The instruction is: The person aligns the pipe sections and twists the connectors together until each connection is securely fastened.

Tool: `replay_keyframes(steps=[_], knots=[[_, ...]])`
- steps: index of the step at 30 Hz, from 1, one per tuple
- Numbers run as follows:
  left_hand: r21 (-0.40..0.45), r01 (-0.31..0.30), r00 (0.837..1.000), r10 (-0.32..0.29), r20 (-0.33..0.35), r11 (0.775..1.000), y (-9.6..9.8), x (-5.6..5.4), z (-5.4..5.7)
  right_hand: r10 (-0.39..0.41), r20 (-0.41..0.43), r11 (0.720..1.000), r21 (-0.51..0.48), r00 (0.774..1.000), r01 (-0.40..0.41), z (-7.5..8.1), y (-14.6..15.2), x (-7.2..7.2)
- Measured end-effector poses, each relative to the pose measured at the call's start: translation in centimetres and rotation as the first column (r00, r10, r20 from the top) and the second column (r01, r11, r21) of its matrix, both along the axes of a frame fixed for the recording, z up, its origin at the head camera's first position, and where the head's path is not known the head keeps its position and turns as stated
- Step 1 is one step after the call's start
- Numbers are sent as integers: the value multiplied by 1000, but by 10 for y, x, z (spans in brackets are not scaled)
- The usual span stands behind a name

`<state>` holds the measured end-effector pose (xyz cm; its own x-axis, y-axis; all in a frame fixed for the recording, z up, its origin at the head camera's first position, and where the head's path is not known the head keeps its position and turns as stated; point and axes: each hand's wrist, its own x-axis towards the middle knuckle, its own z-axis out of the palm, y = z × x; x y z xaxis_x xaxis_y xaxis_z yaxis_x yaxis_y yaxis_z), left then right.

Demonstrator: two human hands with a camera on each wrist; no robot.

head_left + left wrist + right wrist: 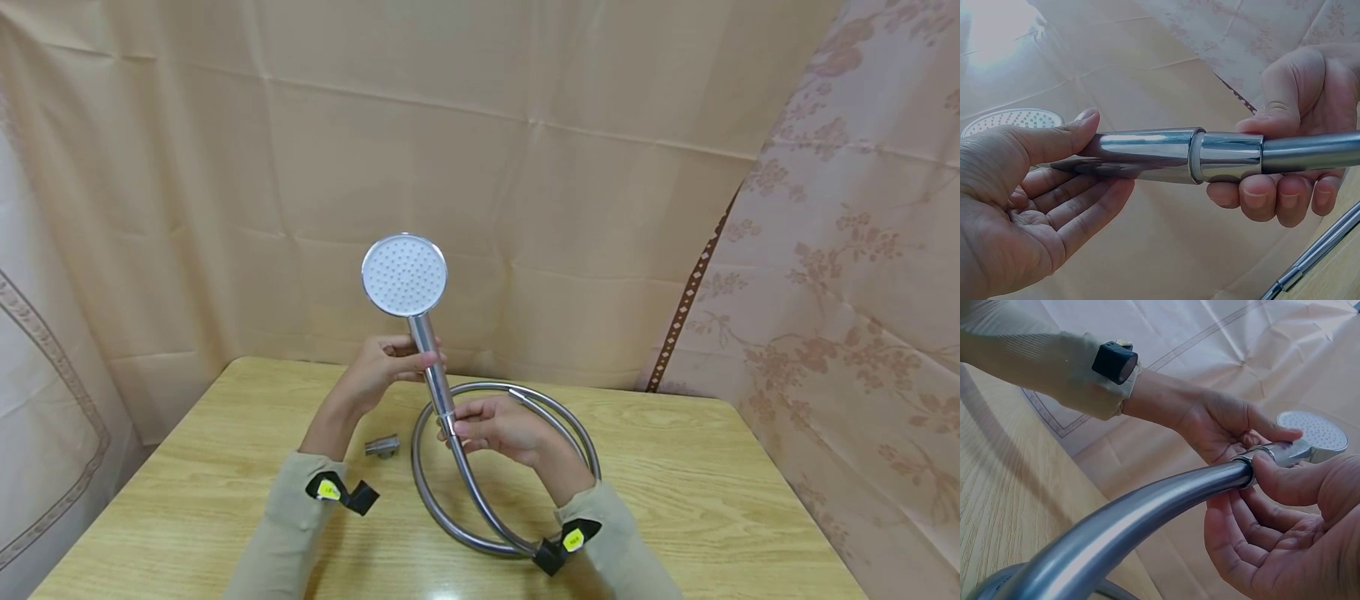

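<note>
My left hand grips the chrome handle of a hand shower, thumb across the front and fingers behind. Its round white spray face points toward me, raised above the table. With thumb and fingertips my right hand pinches the shiny nut at one end of the metal shower hose. In the left wrist view the nut sits in line with the handle's lower end, with a thin pale ring showing at the joint. The hose curves down from the nut and loops on the table.
A small chrome fitting lies on the wooden table, left of the hose loop. The hose's other end lies inside the loop's far side. Beige cloth hangs behind the table, with patterned curtains on the sides.
</note>
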<state>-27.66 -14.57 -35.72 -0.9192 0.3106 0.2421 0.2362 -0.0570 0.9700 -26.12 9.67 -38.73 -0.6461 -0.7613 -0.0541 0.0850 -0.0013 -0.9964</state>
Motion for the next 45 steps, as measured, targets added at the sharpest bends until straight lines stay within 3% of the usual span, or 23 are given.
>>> replay_keyframes(steps=[6,12,19,25,30,34,39,45], knots=[[-1,4,1000,-4,-2,1000,0,0,1,31,10,999,-15,999,-31,1,1,-1],[7,1,1000,-1,-1,1000,-1,0,0,35,-34,999,16,999,-34,3,0,0],[-2,-6,1000,6,-12,1000,-1,1,0,-100,-126,981,150,987,119,7,-4,5],[2,1,1000,-1,-13,1000,-1,1,0,-142,-160,971,171,977,169,10,-7,9],[8,2,1000,-2,-2,1000,-1,1,0,-122,-154,978,152,981,145,9,-7,9],[13,3,1000,-3,3,1000,-1,1,0,-89,-104,990,104,991,100,7,-5,6],[19,9,1000,-9,6,1000,-2,0,-1,-23,-45,999,22,999,24,3,-2,2],[18,29,1000,-29,2,999,-3,-1,-2,58,-43,998,-25,997,-59,1,-2,0]])
